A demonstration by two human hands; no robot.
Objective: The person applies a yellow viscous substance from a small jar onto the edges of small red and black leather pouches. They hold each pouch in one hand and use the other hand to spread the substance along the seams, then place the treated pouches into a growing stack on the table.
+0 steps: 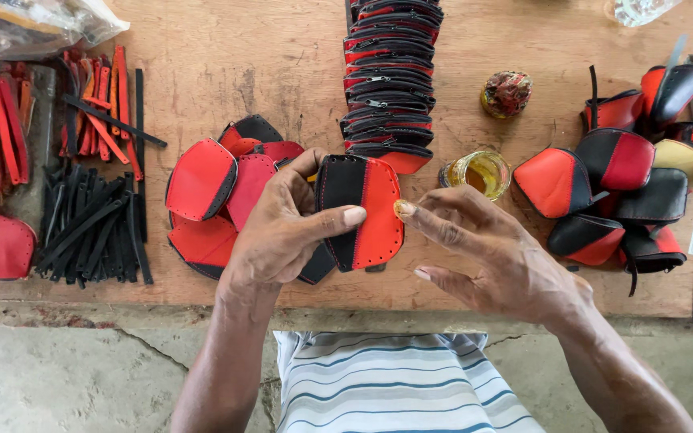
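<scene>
In the head view, the left hand point(282, 228) is closed around a flat panel point(360, 210), thumb laid across its front and fingers curled behind its left and top edges, holding it just above the table point(282, 56) near the front edge, in the middle of the view. The panel is a rounded, roughly half-oval piece, black on its left part and red on its right, with a line of pale stitch holes running down the seam between the colours and around the curved red rim. The right hand point(487, 256) is open and holds nothing; its fingers are spread, and the forefinger tip, smeared yellowish, touches the panel's red right edge. Just behind that hand stands a small jar point(479, 172) of yellow liquid, and further back a round lump point(506, 93) of mottled red and yellow. Left of the held panel lies a loose pile point(218, 196) of similar red and black pieces. A tall row of zipped pieces point(391, 80) runs away up the middle of the table. At the right is a heap of finished pouches point(627, 184) in red, black and one tan. At the far left lie black strips point(94, 228) and red strips point(94, 104).
</scene>
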